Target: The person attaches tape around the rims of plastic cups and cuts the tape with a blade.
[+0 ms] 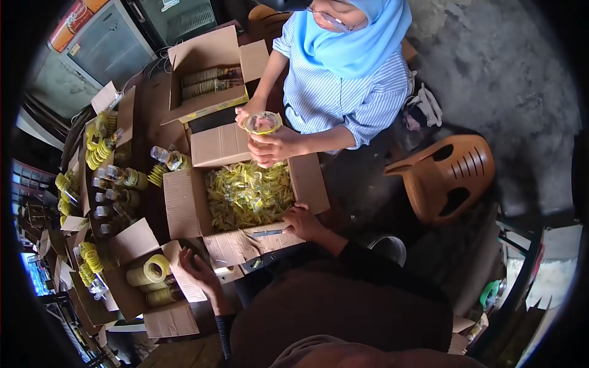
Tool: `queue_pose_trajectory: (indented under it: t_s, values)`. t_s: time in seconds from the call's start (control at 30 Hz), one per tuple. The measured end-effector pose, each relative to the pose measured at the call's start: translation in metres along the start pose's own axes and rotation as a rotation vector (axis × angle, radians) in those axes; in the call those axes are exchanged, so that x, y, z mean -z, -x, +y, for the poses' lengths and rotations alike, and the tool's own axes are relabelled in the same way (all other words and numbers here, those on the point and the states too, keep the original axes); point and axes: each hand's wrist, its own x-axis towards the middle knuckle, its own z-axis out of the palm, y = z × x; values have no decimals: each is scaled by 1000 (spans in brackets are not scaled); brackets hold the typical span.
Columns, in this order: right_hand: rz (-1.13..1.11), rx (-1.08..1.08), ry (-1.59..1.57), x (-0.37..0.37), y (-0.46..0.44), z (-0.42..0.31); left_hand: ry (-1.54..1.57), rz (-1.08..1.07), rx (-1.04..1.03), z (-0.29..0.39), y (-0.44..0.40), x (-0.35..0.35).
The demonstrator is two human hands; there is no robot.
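Cooler doors back the room at left, with a carton of yellow rolls nearer, where the left hand's grip stands wide, fingers loosely spread beside a flap. Next comes a wider carton full of yellow strips, a co-worker holding a clear cup beyond it; the right hand's grip is narrow around a slim tool at the near flap, left of an orange chair.
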Motion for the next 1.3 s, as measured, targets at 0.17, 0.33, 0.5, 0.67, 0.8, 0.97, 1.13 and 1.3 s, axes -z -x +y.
queue_pose_trajectory:
  t_s: [0.17,0.33,0.5,0.67,0.8,0.97,1.13,1.3]
  values:
    - [-19,21,24,2,-3,0,-33,-144,-148,27,6,-9]
    - [-11,47,123,-5,-3,7,118,-131,-81,38,11,-5]
    - [-68,51,132,-3,-5,8,125,-126,-25,20,9,14]
    - [-90,69,164,0,-6,7,307,-150,141,-11,20,14]
    - [-102,47,179,1,-9,4,629,-215,368,14,21,6]
    - [133,13,-60,-5,-34,-20,1021,-353,455,51,6,-15]
    - [22,24,-113,60,-83,-96,1383,-338,648,80,-13,-44]
    - [340,234,-253,164,-106,-176,1452,-337,522,116,-30,-40]
